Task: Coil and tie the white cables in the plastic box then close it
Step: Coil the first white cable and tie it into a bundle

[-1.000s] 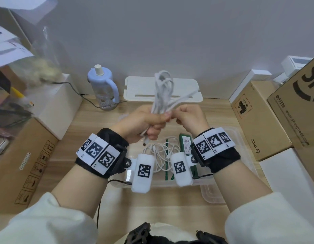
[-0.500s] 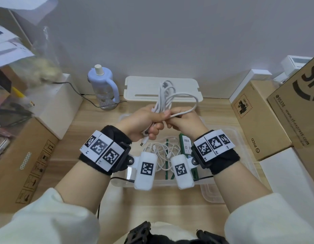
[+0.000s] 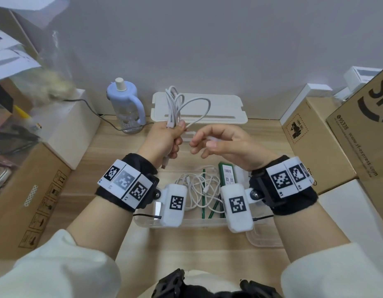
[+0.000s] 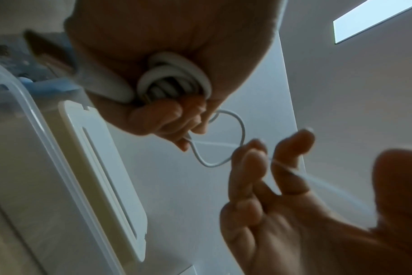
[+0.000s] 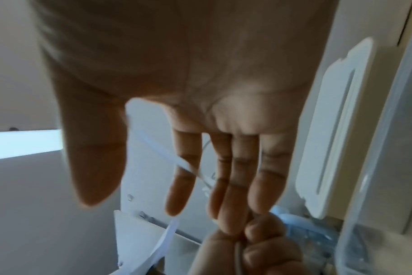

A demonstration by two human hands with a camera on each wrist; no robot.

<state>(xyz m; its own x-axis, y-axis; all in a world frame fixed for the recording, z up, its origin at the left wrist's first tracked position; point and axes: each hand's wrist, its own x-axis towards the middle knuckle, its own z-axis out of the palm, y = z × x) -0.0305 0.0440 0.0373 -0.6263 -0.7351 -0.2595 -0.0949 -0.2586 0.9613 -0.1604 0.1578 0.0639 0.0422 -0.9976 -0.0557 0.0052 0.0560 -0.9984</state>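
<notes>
The step in hand looks like tying off one coiled white cable: the left hand grips the slim, glossy bundle upright above the clear plastic box, while the right hand, fingers loosely spread, has the thin loose tail threaded between its fingers. Next, I judge, that tail must go round the bundle's waist and be tucked. More soft, tangled white cables lie in the box on the wooden bench; its rounded white lid leans against the wall.
</notes>
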